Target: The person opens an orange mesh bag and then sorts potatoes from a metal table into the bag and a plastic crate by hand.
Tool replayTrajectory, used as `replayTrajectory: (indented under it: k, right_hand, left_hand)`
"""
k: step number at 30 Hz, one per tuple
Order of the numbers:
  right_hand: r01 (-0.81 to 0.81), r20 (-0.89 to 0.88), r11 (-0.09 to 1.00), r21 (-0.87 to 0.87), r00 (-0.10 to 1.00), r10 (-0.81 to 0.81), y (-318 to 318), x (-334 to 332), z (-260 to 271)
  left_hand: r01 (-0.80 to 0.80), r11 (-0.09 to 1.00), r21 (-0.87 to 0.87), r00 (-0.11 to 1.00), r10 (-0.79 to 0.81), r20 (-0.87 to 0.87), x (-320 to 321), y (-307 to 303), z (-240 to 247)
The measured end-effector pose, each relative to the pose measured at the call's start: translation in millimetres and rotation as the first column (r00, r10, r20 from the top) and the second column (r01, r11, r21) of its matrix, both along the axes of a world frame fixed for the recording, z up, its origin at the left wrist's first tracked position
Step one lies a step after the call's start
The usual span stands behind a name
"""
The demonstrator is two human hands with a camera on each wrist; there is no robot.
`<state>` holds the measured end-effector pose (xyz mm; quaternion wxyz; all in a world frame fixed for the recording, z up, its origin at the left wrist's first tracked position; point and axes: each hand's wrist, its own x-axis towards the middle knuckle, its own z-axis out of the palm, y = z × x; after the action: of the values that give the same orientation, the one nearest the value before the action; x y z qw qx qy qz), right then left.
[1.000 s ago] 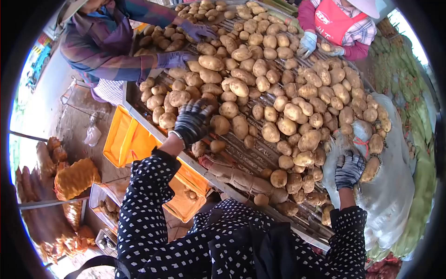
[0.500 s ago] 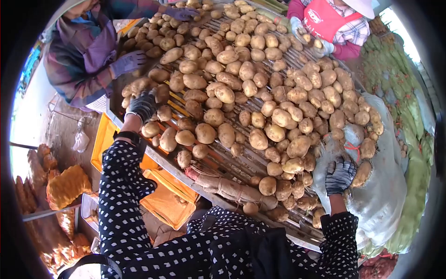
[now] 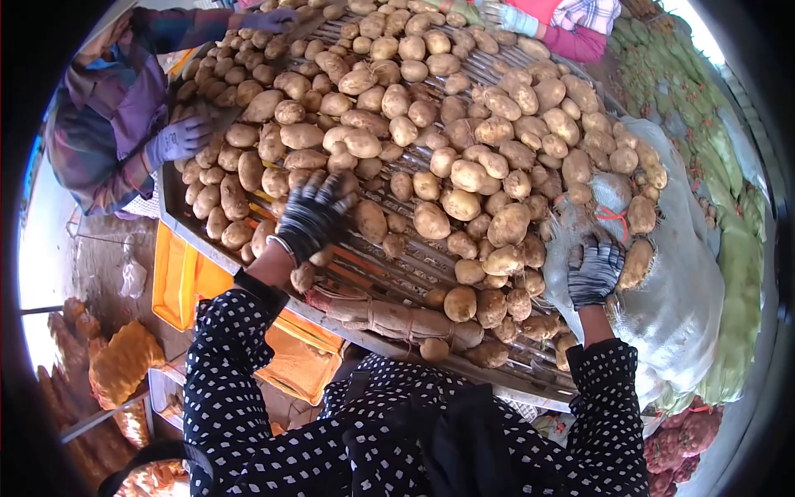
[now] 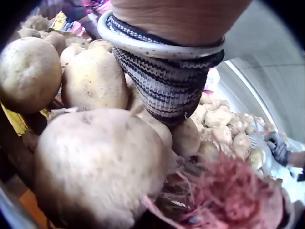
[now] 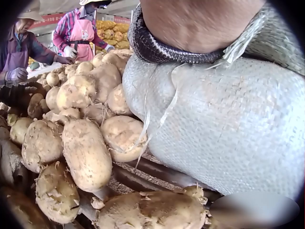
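My left hand point(image 3: 311, 219), in a black-and-grey striped glove, lies over the potatoes point(image 3: 302, 136) near the table's front edge, fingers spread and straight. In the left wrist view the glove's cuff point(image 4: 162, 81) sits among potatoes, its fingers hidden behind them; a large potato point(image 4: 100, 167) fills the foreground. My right hand point(image 3: 595, 270), gloved alike, rests on a white woven sack point(image 3: 675, 323) at the table's right end, close beside a long potato point(image 3: 636, 264). That sack point(image 5: 224, 124) fills much of the right wrist view, where the right fingers are out of sight.
Potatoes cover much of the slatted table point(image 3: 364, 277). A tied brown roll point(image 3: 397, 319) lies along its front edge, with orange crates point(image 3: 298, 356) below. One person's gloved hand point(image 3: 179, 139) is at the left, another's point(image 3: 512, 18) at the back. Green sacks point(image 3: 733, 215) lie right.
My left hand swept left to the potatoes by the table's edge, then came back right. Potatoes near that edge have shifted. The right hand stays on the sack.
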<state>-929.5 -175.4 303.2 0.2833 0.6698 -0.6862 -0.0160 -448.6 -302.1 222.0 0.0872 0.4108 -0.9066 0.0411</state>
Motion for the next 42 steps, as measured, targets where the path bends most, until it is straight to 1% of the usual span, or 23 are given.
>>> replayTrajectory:
  k: [4,6,8,11,13,15,16,17,18,19,20,21,22,24,25,31,35,36,37,38,39,41,42]
  right_hand:
    - [0.106,-0.017,0.993,0.056,0.994,-0.105,0,5,5]
    - [0.017,-0.013,1.000,-0.026,1.000,-0.017,-1,2,4]
    - [0.017,0.007,1.000,-0.018,1.000,-0.016,0,4,5]
    - [0.075,0.042,0.997,0.030,0.996,-0.077,1,6,8]
    - [0.010,0.088,1.000,-0.010,0.996,-0.009,0,3,7]
    - [0.032,0.129,0.999,-0.011,0.991,-0.031,0,4,9]
    - [0.051,0.133,0.999,0.007,0.990,-0.051,0,5,9]
    - [0.064,0.140,0.997,0.029,0.988,-0.068,1,6,8]
    - [0.038,0.123,0.999,-0.006,0.992,-0.037,1,5,7]
    - [0.038,0.128,0.999,-0.003,0.991,-0.037,1,6,7]
    - [0.042,0.128,0.999,0.013,0.991,-0.043,1,7,8]
    - [0.049,0.122,0.998,0.027,0.991,-0.051,1,7,9]
    - [0.034,0.115,0.999,0.005,0.993,-0.034,1,7,10]
    - [0.052,0.110,0.998,0.022,0.992,-0.054,2,7,11]
    - [0.067,0.123,0.997,0.037,0.990,-0.072,2,8,12]
    - [0.093,0.179,0.994,0.060,0.978,-0.103,3,6,6]
    - [0.117,0.162,0.988,0.100,0.978,-0.132,4,9,14]
    - [0.120,0.164,0.986,0.113,0.977,-0.137,4,8,12]
    - [0.121,0.165,0.985,0.122,0.976,-0.141,3,6,10]
    - [0.151,0.159,0.979,0.136,0.972,-0.172,3,7,10]
    - [0.162,0.165,0.975,0.152,0.968,-0.187,2,6,10]
    - [0.100,0.170,0.991,0.090,0.979,-0.114,4,7,12]
    - [0.103,0.148,0.991,0.087,0.982,-0.115,4,7,11]
  left_hand:
    - [-0.007,0.997,-0.079,0.998,0.012,0.061,24,-16,-14]
    - [-0.051,0.993,-0.108,0.998,0.053,0.017,30,-23,-22]
    - [-0.082,0.994,-0.075,0.994,0.087,0.061,34,-29,-24]
    - [-0.215,0.967,0.135,0.955,0.179,0.238,25,-31,-11]
    - [-0.275,0.951,0.144,0.932,0.227,0.282,18,-26,2]
    - [-0.259,0.949,0.178,0.944,0.209,0.257,11,-16,22]
    - [-0.252,0.961,0.112,0.950,0.224,0.218,2,-12,22]
    - [-0.179,0.983,0.049,0.981,0.175,0.086,-21,-10,29]
    - [-0.131,0.960,0.246,0.988,0.148,-0.050,-67,1,68]
    - [0.084,0.995,0.059,0.985,-0.074,-0.156,-94,6,70]
    - [0.064,0.924,0.376,0.985,-0.119,0.124,-138,9,85]
    - [0.118,0.904,0.411,0.969,-0.015,-0.247,-172,20,75]
    - [0.149,0.896,0.419,0.957,-0.024,-0.289,-212,27,75]
    - [0.023,0.885,0.465,0.998,0.004,-0.056,-273,33,66]
    - [-0.072,0.835,0.546,0.997,0.050,0.056,-288,35,98]
    - [-0.089,0.828,0.554,0.995,0.094,0.019,-297,28,76]
    - [0.029,0.927,0.375,0.991,0.023,-0.134,-286,35,35]
    - [0.137,0.860,0.491,0.886,0.114,-0.449,-277,37,40]
    - [0.247,0.772,0.586,0.723,0.256,-0.642,-265,38,32]
    - [0.456,0.616,0.642,0.484,0.434,-0.760,-253,37,25]
    - [0.665,0.465,0.585,0.224,0.623,-0.750,-239,37,28]
    - [0.903,0.170,0.396,0.085,0.831,-0.550,-196,39,48]
    - [0.964,0.162,0.212,-0.042,0.876,-0.481,-184,50,67]
